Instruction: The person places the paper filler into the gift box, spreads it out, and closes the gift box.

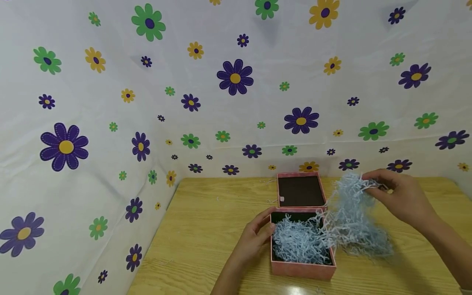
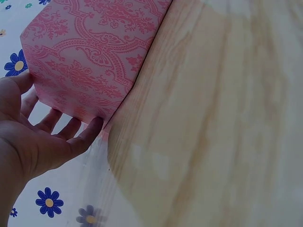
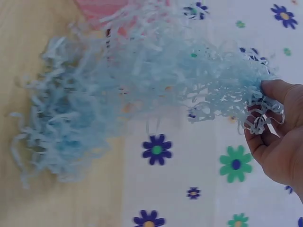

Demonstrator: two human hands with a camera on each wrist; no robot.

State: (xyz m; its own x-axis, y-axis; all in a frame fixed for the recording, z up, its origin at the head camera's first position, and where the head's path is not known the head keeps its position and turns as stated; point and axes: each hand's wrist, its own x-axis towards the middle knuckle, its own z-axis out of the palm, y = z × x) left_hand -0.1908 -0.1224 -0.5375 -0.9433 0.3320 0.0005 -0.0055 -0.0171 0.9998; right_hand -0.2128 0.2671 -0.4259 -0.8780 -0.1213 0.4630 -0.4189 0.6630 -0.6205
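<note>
A pink patterned gift box (image 1: 303,270) stands on the table, its lid (image 1: 300,176) laid back behind it with the dark inside up. Light blue shredded paper (image 1: 300,241) fills much of the box. My left hand (image 1: 254,235) grips the box at its left side, thumb at the rim; in the left wrist view its fingers (image 2: 90,130) touch the patterned outer wall (image 2: 94,52). Above the table, right of the box, my right hand (image 1: 403,198) pinches a long tangled clump of the same shredded paper (image 3: 156,71). The clump droops toward the table and trails over the box's right edge.
A wooden table (image 1: 203,229) lies under everything. White cloth (image 1: 206,119) with printed flowers hangs behind it and along the left. A few thin paper strands (image 1: 272,201) lie beside the lid's left edge.
</note>
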